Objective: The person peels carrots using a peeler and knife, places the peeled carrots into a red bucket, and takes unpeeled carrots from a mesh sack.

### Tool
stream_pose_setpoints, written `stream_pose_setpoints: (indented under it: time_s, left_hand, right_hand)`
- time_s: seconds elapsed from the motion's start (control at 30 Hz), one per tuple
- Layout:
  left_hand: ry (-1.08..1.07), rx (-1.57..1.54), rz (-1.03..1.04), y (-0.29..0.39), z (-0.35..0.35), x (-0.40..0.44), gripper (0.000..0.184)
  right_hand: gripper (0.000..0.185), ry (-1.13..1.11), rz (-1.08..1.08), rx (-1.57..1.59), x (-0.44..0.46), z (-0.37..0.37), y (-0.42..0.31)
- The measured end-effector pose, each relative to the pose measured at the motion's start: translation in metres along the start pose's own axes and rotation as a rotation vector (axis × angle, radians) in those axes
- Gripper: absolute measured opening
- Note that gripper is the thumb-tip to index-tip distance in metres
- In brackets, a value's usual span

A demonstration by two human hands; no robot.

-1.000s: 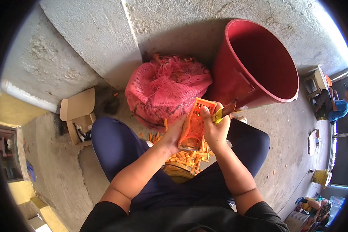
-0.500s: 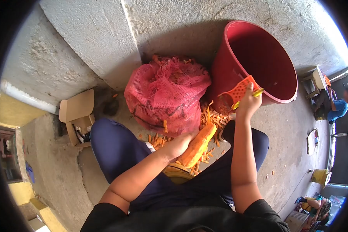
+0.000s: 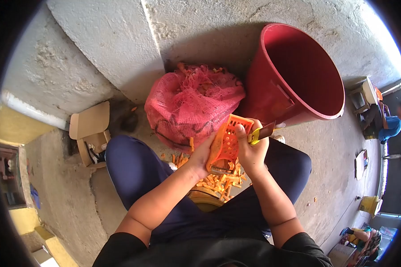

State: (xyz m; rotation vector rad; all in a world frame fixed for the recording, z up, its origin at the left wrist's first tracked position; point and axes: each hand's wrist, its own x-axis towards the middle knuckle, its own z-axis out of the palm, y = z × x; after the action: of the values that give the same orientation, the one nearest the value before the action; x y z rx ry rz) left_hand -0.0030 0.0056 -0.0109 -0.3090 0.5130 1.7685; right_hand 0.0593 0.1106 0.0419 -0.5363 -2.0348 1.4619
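My left hand (image 3: 201, 156) is closed around a thick peeled carrot (image 3: 215, 147), which is mostly hidden behind the peeler. In my right hand (image 3: 253, 155) is a wide orange peeler (image 3: 233, 141) with a perforated body, its blade end against the carrot's near part. The same hand also grips a small knife (image 3: 266, 131) with a yellow handle, its blade pointing out to the right. Orange peelings (image 3: 218, 183) lie heaped below my hands, between my knees. A yellowish container rim (image 3: 205, 200) shows beneath them.
A pink mesh sack (image 3: 191, 107) stuffed with scraps stands ahead, against the wall. Right of it a large red tub (image 3: 267, 84) leans tilted. An open cardboard box (image 3: 88, 120) sits at left. Another person (image 3: 390, 127) is seated far right, near a yellow bucket (image 3: 368, 204).
My right hand has come down and left from beside the tub, bringing the peeler and knife onto the carrot. The carrot is now largely covered; my left hand keeps its hold.
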Motion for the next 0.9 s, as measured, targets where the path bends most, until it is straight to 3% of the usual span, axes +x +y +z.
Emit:
stream_pose_setpoints:
  time_s: [0.23,0.33,0.43,0.5,0.57,0.63,0.7,0.77,0.9]
  left_hand:
    - [0.037,0.21,0.04,-0.002,0.004,-0.005,0.041]
    - [-0.008,0.395,-0.007,-0.003,0.009,-0.017,0.036]
    - [-0.089,0.514,-0.086,-0.006,0.008,-0.022,0.046]
    - [-0.135,0.449,-0.152,-0.007,0.01,-0.027,0.046]
    - [-0.127,0.339,-0.16,-0.008,0.008,-0.026,0.046]
    - [0.013,0.32,-0.125,-0.001,0.015,-0.025,0.042]
    - [0.071,0.239,-0.071,0.0,0.004,-0.014,0.041]
    - [0.051,0.13,-0.039,-0.003,-0.007,-0.004,0.039]
    - [0.033,0.025,-0.015,-0.001,0.003,-0.006,0.037]
  right_hand:
    - [0.018,0.096,-0.059,-0.166,0.003,0.004,0.005]
    - [0.016,0.301,-0.049,-0.149,0.025,-0.006,0.017]
    - [0.02,0.611,-0.128,-0.324,0.064,-0.032,0.036]
    - [0.021,0.648,0.015,-0.154,0.077,-0.054,0.047]
    - [0.017,0.589,-0.009,-0.04,0.072,-0.055,0.043]
    - [0.016,0.503,-0.085,-0.028,0.054,-0.034,0.028]
    - [0.014,0.32,-0.034,0.036,0.029,-0.016,0.015]
    - [0.016,0.139,0.019,0.06,0.009,-0.003,0.003]
    - [0.018,0.07,-0.056,0.0,-0.002,0.008,0.007]
